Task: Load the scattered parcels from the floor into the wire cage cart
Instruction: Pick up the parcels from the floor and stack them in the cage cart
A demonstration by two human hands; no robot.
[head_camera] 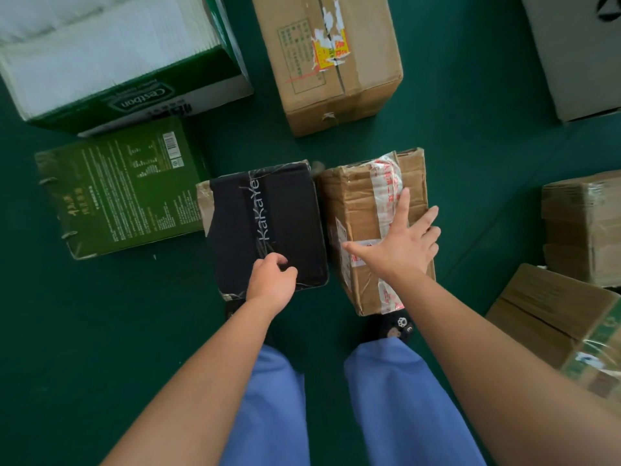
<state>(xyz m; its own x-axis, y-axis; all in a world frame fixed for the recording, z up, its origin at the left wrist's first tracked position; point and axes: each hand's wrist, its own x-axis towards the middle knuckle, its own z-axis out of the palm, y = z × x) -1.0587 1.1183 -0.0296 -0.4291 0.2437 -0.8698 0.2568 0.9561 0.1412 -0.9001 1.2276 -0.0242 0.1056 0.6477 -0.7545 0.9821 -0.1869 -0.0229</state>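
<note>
Parcels scattered on green floor [470, 163]; black parcel [268, 223] touching left side of crumpled brown parcel [363, 210]. Left hand [270, 280] curled over black parcel's near edge; right hand [400, 243] splayed flat, fingers straight, above brown parcel, contact unclear. Judged light, glossy wrap slippery, brown carton dented and soft; best gripped under corners.

We are seeing a black taped cardboard parcel [268, 227] lying flat on the green floor, touching a crumpled brown cardboard parcel with red-printed tape [366, 210] beside it; other brown cardboard boxes [329, 58] are lying around.
</note>
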